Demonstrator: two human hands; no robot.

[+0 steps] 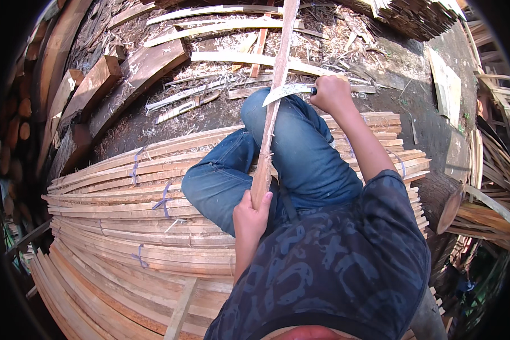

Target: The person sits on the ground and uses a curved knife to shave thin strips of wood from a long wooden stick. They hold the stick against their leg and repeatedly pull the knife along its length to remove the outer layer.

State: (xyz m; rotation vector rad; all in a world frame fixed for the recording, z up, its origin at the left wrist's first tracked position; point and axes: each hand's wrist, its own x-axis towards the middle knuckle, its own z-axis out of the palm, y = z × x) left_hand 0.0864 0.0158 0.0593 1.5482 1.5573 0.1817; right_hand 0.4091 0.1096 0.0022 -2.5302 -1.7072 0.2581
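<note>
My left hand (251,218) is wrapped round the near end of a long wooden strip (272,116), close to my body. The strip runs away from me over my raised knee and past the top of the view. In my right hand (331,92) is the dark handle of a knife (289,90) with a broad, curved blade. Its blade lies across the strip just above the knee, pointing left. The contact between edge and wood is too small to make out.
Beneath me, bundles of wooden strips (110,207) bound with purple ties spread to the left. Thick beams (136,76) lie at the far left. Pale slats (226,25) and shavings cover the ground ahead. A cut log (449,209) and stacked offcuts (487,224) are at the right.
</note>
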